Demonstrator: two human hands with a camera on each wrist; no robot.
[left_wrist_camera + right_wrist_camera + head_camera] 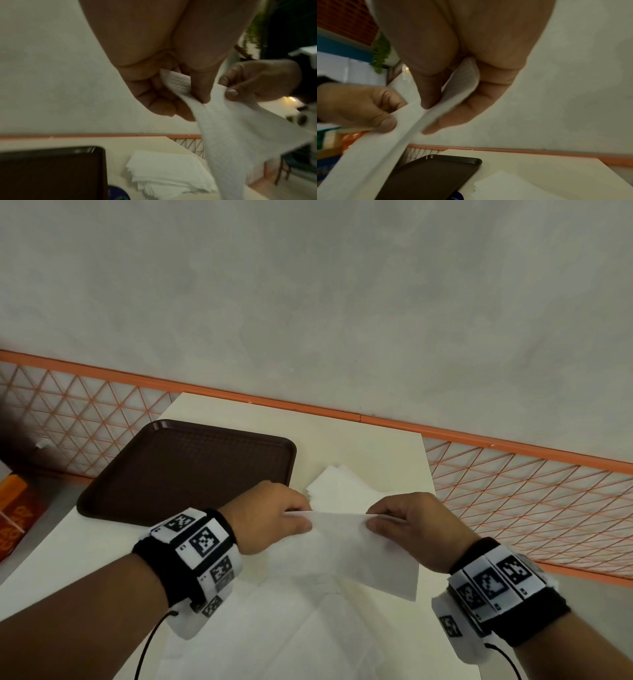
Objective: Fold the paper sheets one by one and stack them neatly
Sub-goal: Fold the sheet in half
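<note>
I hold one white paper sheet (356,549) in the air above the table, its top edge stretched between both hands. My left hand (301,517) pinches the left end between thumb and fingers (199,89). My right hand (371,518) pinches the right end the same way, thumb (429,94) on one side of the sheet (373,151). The sheet (240,142) hangs down toward me. Behind my hands a stack of white sheets (339,484) lies on the table, also seen as a fanned stack (164,170) in the left wrist view. More flat white paper (274,635) lies under my wrists.
A dark brown tray (191,470) lies on the cream table (376,446) at the left, beside the stack. An orange lattice railing (531,494) runs behind the table and along its right side. An orange box (17,508) sits off the table at far left.
</note>
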